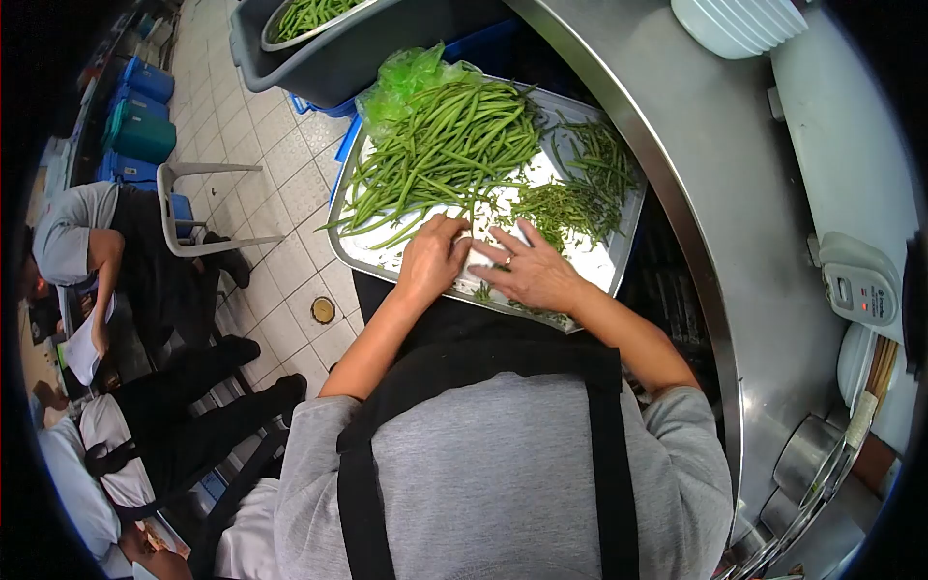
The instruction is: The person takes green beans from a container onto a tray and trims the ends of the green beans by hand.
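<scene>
Metal tray (597,259) in front of me, green beans in the middle of it. Main heap of long beans (464,130) sits far and left, tips running over the left rim; a green plastic bag (391,87) lies crumpled against its far left side. To the right, short green bits (556,208) are scattered in a loose patch, with a thinner, darker tangle of bean pieces (601,159) beyond them. My left hand (430,259) is half curled at the near edge of the heap; cannot tell whether a bean is pinched there. My right hand (530,268) lies just beside it, fingers spread, no bean seen gripped. Reckon the sorting partway: a fair patch of bits set apart, yet the long heap far outweighs it, so much seems left. More beans (314,14) fill a metal bowl (274,39) in the grey tub (290,72), far left; cannot tell whether those are finished.
</scene>
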Demonstrator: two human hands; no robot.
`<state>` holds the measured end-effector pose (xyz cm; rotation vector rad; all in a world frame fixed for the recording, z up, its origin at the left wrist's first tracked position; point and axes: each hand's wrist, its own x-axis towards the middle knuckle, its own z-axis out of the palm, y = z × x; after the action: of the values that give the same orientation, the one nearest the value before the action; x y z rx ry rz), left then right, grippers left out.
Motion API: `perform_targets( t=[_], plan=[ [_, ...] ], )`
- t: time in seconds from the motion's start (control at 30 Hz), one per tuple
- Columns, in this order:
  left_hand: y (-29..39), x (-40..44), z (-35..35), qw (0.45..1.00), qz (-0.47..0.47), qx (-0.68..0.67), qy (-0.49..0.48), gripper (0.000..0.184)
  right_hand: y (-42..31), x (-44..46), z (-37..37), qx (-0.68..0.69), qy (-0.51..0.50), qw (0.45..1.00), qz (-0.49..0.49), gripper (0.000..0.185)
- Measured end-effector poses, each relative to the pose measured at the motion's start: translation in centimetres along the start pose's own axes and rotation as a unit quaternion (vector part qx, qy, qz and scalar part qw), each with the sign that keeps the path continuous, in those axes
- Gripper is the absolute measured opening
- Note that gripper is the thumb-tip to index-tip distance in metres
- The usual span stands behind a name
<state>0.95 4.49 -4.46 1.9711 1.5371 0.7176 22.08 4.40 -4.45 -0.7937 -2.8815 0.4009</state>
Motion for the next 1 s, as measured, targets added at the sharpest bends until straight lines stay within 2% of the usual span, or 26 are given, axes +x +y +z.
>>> perform_targets(
  t=[0.1, 0.23, 0.3, 0.4, 0.47, 0.5, 0.53, 0.6, 0.63, 0.67, 0.8, 1.0],
  plan=[
    [-1.4, -1.6, -0.9, 0.999, -0.025, 0.032, 0.019, 0.021, 3.0, -0.1, -0.9, -0.119, -0.057, 0.990, 0.044, 0.043],
    [-2.6, -2.6, -1.2, 0.999, -0.013, 0.028, 0.030, 0.022, 7.8, -1.3, -2.4, -0.181, -0.005, 0.981, 0.075, 0.043],
    [-2.5, -2.5, -1.5, 0.999, 0.007, 0.029, 0.027, 0.023, 9.4, -1.0, -2.7, -0.134, 0.024, 0.983, 0.119, 0.038],
    [-1.5, -2.8, -2.1, 0.998, -0.035, -0.025, -0.038, 0.023, 11.0, 0.0, -3.4, -0.122, 0.076, 0.974, 0.173, 0.032],
    [-0.7, -3.2, -2.3, 0.998, -0.001, -0.022, -0.051, 0.023, 12.0, 1.0, -3.2, -0.143, 0.117, 0.962, 0.200, 0.027],
    [-0.3, -3.4, -2.3, 0.998, 0.015, -0.021, -0.057, 0.023, 12.0, 1.8, -3.4, -0.080, 0.148, 0.960, 0.226, 0.027],
    [0.0, -3.5, -2.2, 0.999, -0.005, -0.006, -0.053, 0.035, 11.7, 2.8, -3.8, -0.017, 0.177, 0.952, 0.250, 0.028],
    [0.1, -3.0, -2.4, 0.996, 0.003, 0.064, 0.067, 0.048, 11.3, 5.0, -3.8, 0.109, 0.231, 0.930, 0.264, 0.036],
    [0.0, -2.7, -2.6, 0.987, 0.007, 0.098, 0.127, 0.055, 10.6, 5.8, -3.2, 0.093, 0.231, 0.931, 0.266, 0.038],
    [-0.4, -2.3, -3.1, 0.988, -0.027, 0.106, 0.110, 0.075, 9.9, 6.5, -2.3, 0.078, 0.230, 0.933, 0.267, 0.039],
    [-3.1, -1.0, -3.0, 0.984, -0.102, 0.095, 0.110, 0.089, 7.1, 6.5, -1.9, 0.045, 0.164, 0.953, 0.249, 0.041],
    [-5.1, 0.2, -4.2, 0.988, -0.076, 0.089, 0.098, 0.082, 2.0, 4.8, -1.8, 0.030, 0.119, 0.961, 0.246, 0.042]
  ],
)
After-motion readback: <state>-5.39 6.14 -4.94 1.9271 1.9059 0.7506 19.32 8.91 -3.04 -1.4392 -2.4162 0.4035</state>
